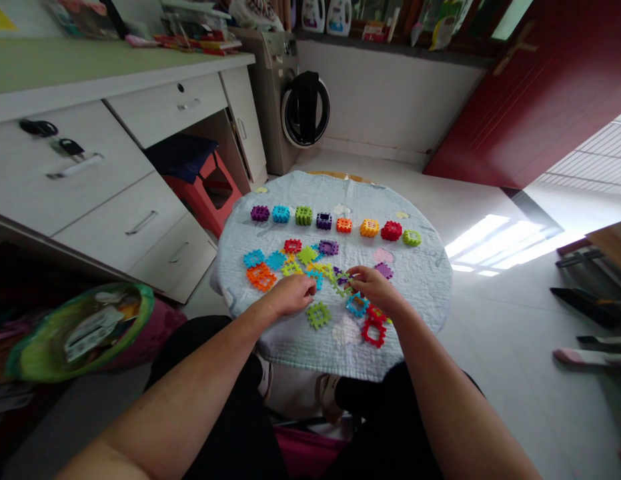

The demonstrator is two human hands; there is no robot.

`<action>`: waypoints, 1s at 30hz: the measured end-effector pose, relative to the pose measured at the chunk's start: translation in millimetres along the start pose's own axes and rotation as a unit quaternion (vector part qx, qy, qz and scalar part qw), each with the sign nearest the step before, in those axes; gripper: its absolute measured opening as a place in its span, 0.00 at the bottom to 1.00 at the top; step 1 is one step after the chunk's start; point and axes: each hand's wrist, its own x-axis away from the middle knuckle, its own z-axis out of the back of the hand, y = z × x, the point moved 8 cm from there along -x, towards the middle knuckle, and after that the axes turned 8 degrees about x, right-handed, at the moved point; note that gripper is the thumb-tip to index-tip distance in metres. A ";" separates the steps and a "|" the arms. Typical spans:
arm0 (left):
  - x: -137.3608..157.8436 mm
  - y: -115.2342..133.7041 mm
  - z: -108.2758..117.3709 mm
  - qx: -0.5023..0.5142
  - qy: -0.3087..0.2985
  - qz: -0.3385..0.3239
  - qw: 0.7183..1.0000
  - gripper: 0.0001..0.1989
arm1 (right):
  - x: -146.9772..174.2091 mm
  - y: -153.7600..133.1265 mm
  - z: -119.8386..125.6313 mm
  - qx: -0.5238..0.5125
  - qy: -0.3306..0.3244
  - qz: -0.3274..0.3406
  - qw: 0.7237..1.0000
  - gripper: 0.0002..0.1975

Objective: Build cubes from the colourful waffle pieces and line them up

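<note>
My left hand is low over the table, its fingers curled together beside a blue toothed square piece. Whatever its fingertips may hold is hidden. My right hand pinches the edge of a light green toothed piece. Just in front of me, between the hands, a green square frame piece lies flat. Other loose pieces spread around the hands: orange ones on the left, a blue frame under the right wrist, and a red frame nearer me.
Several assembled cubes form a row at the back, from a purple one to a green one. A pale cloth covers the round table. A red stool and a bin stand left; a washing machine stands behind.
</note>
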 end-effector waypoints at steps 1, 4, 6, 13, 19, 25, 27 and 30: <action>0.9 1.0 -3.4 -0.004 -0.011 0.000 1.000 0.04 | 0.2 1.3 -1.1 -0.020 -0.004 -0.005 1.000 0.13; 4.7 4.4 -12.7 -0.016 -0.040 0.007 0.999 0.09 | -0.2 2.3 -3.5 -0.033 -0.007 -0.009 0.999 0.12; 8.4 7.0 -18.0 -0.027 -0.048 0.021 0.998 0.19 | -1.7 3.0 -2.8 -0.020 -0.001 -0.006 1.000 0.12; 20.3 23.9 -36.0 -0.099 -0.042 0.079 0.991 0.32 | -5.4 4.4 9.3 0.168 0.060 0.013 0.984 0.12; 16.0 33.1 -38.9 -0.102 -0.026 0.047 0.993 0.20 | 7.7 -11.8 14.3 0.389 0.155 0.022 0.908 0.17; 7.9 36.0 -24.9 -0.045 0.014 -0.029 0.998 0.20 | 11.6 -15.0 -4.3 0.475 0.102 0.015 0.874 0.25; 5.9 36.3 -21.2 -0.020 0.028 -0.040 0.999 0.22 | 9.8 -14.3 -6.0 0.480 0.097 0.015 0.872 0.24; 3.9 36.7 -20.0 0.017 0.045 -0.051 0.998 0.27 | 7.7 -14.8 -3.0 0.451 0.105 0.026 0.886 0.22</action>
